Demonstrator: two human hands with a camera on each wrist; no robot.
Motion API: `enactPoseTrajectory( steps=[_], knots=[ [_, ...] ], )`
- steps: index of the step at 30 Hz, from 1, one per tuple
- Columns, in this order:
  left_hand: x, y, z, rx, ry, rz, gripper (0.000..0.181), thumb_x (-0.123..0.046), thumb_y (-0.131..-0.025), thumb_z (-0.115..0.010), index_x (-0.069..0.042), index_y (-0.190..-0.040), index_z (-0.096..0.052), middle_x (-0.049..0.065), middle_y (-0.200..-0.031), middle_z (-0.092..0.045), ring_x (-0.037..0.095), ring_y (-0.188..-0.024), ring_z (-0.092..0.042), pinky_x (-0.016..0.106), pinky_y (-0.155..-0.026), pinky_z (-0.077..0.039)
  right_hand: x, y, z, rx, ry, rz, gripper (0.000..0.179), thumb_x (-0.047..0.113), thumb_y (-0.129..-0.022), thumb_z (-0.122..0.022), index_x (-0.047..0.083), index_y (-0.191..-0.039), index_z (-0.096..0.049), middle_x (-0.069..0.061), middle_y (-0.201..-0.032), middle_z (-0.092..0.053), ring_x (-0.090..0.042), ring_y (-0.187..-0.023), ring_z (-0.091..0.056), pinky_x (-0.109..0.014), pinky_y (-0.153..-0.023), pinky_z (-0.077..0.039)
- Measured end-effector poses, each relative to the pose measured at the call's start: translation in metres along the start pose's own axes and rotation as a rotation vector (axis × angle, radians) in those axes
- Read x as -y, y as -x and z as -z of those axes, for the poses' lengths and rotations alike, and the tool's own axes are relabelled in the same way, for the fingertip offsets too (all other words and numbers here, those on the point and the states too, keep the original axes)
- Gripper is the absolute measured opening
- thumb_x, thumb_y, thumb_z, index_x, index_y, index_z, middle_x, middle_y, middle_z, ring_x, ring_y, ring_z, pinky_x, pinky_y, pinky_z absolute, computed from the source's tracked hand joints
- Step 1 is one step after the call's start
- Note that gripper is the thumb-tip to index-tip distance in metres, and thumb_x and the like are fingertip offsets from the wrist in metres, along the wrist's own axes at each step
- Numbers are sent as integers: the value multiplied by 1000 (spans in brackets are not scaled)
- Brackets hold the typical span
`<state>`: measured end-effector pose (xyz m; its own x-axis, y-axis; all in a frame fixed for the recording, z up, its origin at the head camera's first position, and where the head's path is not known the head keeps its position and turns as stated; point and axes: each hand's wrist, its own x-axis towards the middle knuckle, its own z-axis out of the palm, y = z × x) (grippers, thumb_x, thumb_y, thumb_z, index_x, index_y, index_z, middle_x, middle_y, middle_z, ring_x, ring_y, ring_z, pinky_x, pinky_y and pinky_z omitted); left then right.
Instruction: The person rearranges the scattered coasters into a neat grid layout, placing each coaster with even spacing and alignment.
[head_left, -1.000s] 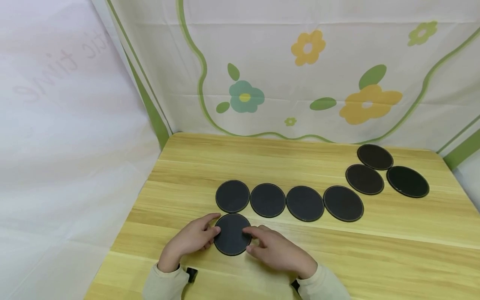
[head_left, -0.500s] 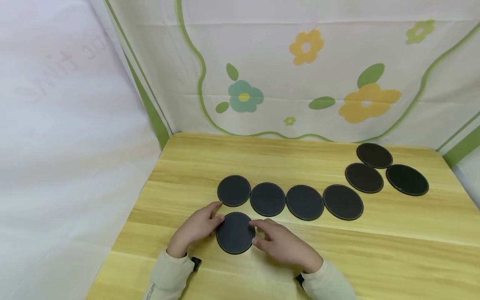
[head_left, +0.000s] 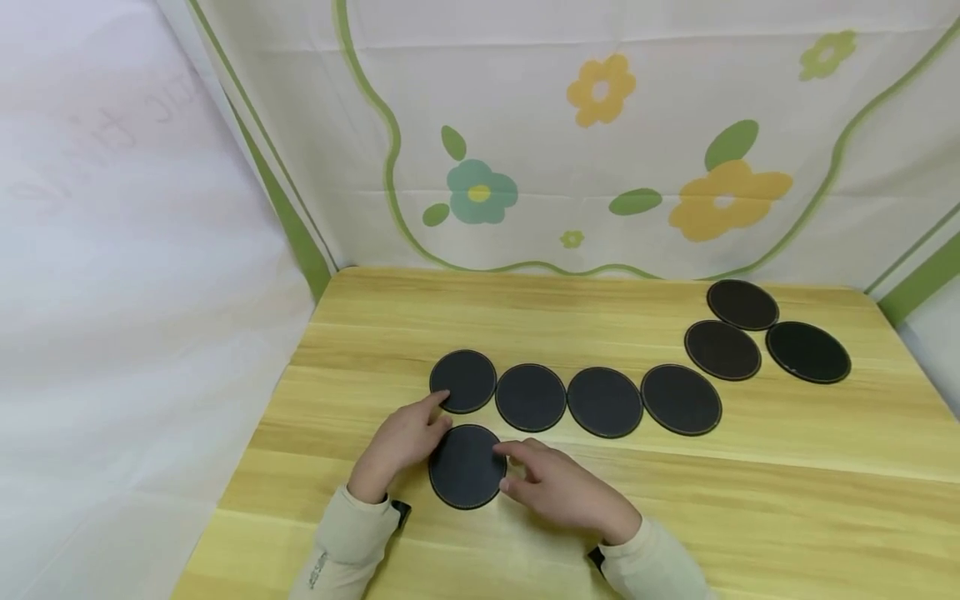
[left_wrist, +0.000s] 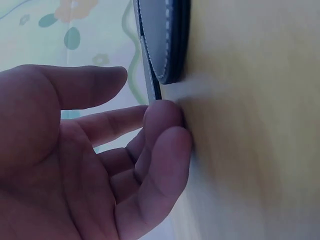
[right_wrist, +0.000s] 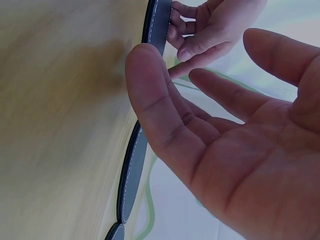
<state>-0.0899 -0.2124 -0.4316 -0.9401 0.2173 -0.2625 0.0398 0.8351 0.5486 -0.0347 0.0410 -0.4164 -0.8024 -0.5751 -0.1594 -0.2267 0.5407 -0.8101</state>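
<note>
Two round black coasters with stitched rims lie at the hands. The near coaster (head_left: 467,471) sits between them, with a strip of table separating it from the back-left coaster (head_left: 465,377). My left hand (head_left: 401,437) extends its index finger onto the front-left edge of the back-left one, its thumb at the near coaster's upper-left rim. In the left wrist view its other fingers curl loosely by the tabletop. My right hand (head_left: 566,490) has a straight index fingertip over the near coaster's right edge, the thumb at the rim below. Its fingers are relaxed in the right wrist view.
Three more coasters (head_left: 604,402) continue a row rightward from the back-left one. Another three coasters (head_left: 722,350) cluster at the table's back right. The wooden table (head_left: 375,325) meets a white flowered curtain (head_left: 540,150) behind, and white cloth hangs at left.
The back-left coaster has slid away from the near one, opening a gap. My left hand has moved forward, its index finger now on that coaster. The right hand has shifted only slightly.
</note>
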Motion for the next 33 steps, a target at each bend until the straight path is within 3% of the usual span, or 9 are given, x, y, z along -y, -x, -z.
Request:
enactPoseTrajectory(
  steps=[6, 10, 14, 22, 26, 29, 33],
  knots=[
    [1, 5, 1, -13, -1, 2, 41, -26, -104, -58, -14, -144, -58, 13, -133, -64, 34, -122, -59, 53, -98, -46, 1, -1, -4, 58, -41, 28, 43, 22, -102, -63, 6, -141, -58, -6, -134, -62, -16, -113, -59, -41, -99, -46],
    [2, 6, 2, -14, 4, 0, 39, -26, -104, -57, -15, -142, -60, 12, -132, -64, 33, -121, -59, 53, -98, -46, 4, -1, -9, 133, -41, 58, 41, 22, -101, -63, 9, -140, -60, -1, -134, -63, -15, -124, -55, -39, -104, -44],
    [2, 7, 2, -14, 7, -5, 39, -26, -104, -57, -15, -141, -61, 11, -130, -65, 33, -119, -60, 53, -97, -47, 6, -1, -11, 164, 12, 59, 41, 24, -101, -64, 12, -140, -61, 4, -135, -61, -13, -125, -54, -38, -104, -44],
    [2, 7, 1, -19, 3, -23, 38, -25, -105, -57, -14, -141, -61, 12, -127, -66, 33, -117, -61, 52, -96, -47, 7, -1, -12, 160, 54, 46, 42, 25, -101, -64, 12, -141, -60, 2, -136, -61, -16, -126, -55, -40, -105, -44],
    [2, 6, 1, -17, -3, -29, 37, -25, -105, -57, -14, -140, -61, 5, -97, -70, 25, -91, -64, 47, -83, -50, 7, -2, -12, 154, 75, 47, 42, 25, -101, -63, 12, -141, -60, 1, -135, -61, -16, -125, -55, -40, -104, -44],
    [3, 6, 1, -7, -3, -23, 38, -25, -105, -57, -14, -141, -60, -3, -78, -60, 18, -74, -56, 42, -74, -47, 6, -3, -12, 157, 72, 43, 42, 26, -101, -63, 12, -141, -60, 1, -135, -61, -16, -125, -55, -39, -104, -44],
    [4, 6, 1, 1, 12, -18, 39, -26, -105, -57, -14, -142, -59, -4, -72, -56, 15, -68, -53, 39, -70, -46, 5, -2, -11, 164, 47, 37, 42, 27, -101, -63, 13, -140, -61, 2, -136, -61, -15, -126, -55, -39, -105, -44]
  ],
)
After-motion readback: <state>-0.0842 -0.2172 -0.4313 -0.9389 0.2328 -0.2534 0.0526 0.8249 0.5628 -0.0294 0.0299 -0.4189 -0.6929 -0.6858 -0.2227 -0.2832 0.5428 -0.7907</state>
